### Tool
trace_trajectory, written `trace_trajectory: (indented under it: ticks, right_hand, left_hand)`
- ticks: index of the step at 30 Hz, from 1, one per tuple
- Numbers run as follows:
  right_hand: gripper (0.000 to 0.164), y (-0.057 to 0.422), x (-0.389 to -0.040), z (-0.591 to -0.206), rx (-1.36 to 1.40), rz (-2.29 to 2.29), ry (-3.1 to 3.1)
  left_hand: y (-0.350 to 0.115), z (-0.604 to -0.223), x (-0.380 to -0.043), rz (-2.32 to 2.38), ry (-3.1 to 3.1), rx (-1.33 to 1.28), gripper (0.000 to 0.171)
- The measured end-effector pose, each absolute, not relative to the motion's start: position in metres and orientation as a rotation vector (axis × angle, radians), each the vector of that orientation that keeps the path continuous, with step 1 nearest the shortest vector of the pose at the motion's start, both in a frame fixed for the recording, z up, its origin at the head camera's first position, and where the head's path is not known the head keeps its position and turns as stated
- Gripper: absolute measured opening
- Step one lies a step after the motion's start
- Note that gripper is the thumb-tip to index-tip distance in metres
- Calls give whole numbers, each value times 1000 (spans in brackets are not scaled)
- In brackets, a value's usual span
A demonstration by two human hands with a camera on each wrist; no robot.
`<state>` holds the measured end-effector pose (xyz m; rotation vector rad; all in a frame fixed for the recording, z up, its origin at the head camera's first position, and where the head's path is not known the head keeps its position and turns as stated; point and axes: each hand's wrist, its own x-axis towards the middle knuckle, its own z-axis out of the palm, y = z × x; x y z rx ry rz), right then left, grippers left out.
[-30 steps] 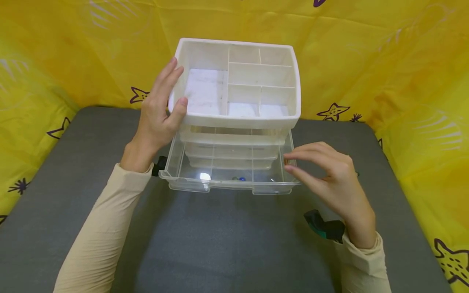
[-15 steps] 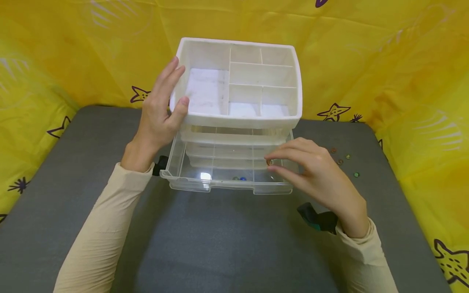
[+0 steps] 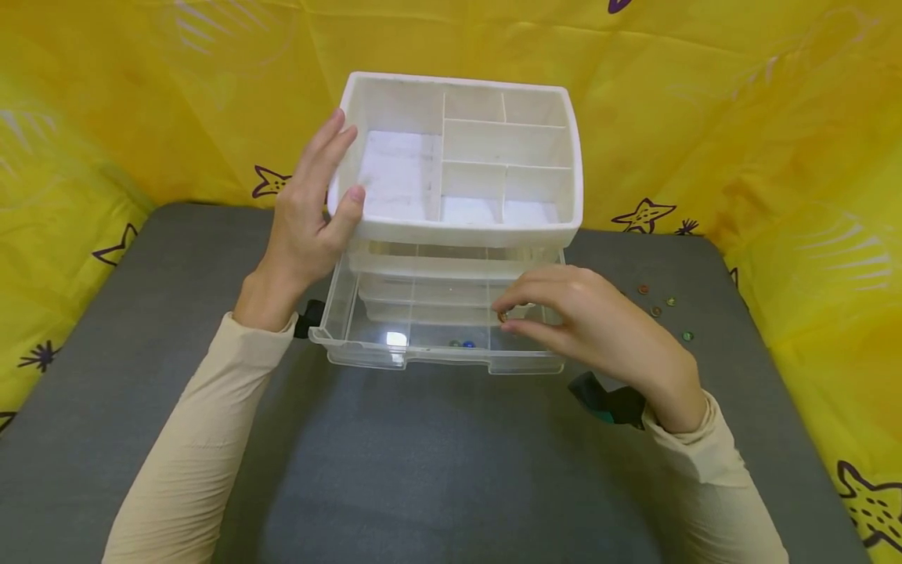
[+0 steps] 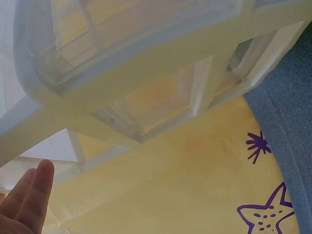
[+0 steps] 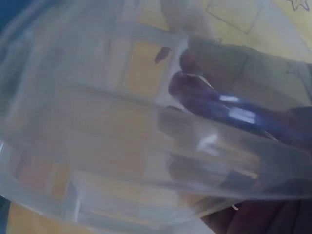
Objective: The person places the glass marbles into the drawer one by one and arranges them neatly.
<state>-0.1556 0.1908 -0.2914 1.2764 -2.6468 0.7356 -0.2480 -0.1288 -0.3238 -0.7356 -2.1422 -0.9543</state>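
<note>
A white plastic drawer organizer (image 3: 465,233) with a divided top tray stands at the back of the table, its clear bottom drawer (image 3: 437,359) pulled out toward me. My left hand (image 3: 303,219) rests against the organizer's left side, fingers extended and thumb on the tray's rim; two fingertips (image 4: 41,183) show in the left wrist view. Over the drawer's right part, my right hand (image 3: 599,325) pinches an orange-brown marble (image 3: 503,316) between thumb and forefinger. A blue marble (image 3: 468,345) and a greenish marble (image 3: 454,343) lie in the drawer's middle section. The right wrist view looks through blurred clear plastic.
Several small glass marbles (image 3: 687,336) lie on the grey table (image 3: 451,470) to the right, partly behind my right hand. A yellow patterned cloth (image 3: 634,117) hangs behind the table and along both sides.
My right hand has moved left from the drawer's right edge to over its inside, carrying the orange-brown marble. Marbles on the table have come into sight. My left hand stays put.
</note>
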Motion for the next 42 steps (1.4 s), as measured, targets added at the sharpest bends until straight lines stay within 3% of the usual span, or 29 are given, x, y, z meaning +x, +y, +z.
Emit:
trace_trajectory:
  ticks: [42]
  right_hand:
    - [15,175,-169,-287,1283,619,-2881]
  left_hand:
    - [-127,-323,-247,-988,-2114,-726,60]
